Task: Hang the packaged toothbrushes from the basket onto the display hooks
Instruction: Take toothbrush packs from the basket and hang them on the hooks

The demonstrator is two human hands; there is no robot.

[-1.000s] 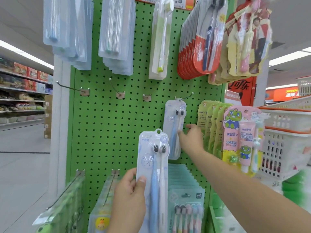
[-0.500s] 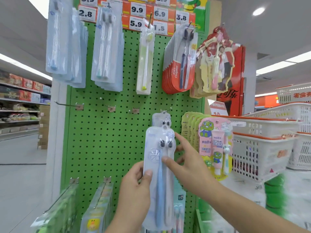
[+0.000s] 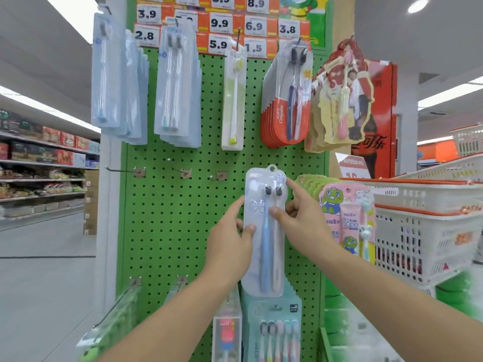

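Green pegboard (image 3: 167,231) backs a clear two-toothbrush pack (image 3: 265,231), held upright against it in the middle row. Left hand (image 3: 230,246) pinches its left edge, thumb in front; right hand (image 3: 300,226) grips its right side, index finger raised toward the top corner.

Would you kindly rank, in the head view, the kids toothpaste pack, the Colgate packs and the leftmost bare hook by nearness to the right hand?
From the right hand:
1. Kids toothpaste pack, just right.
2. Colgate packs, above.
3. Leftmost bare hook, far left.
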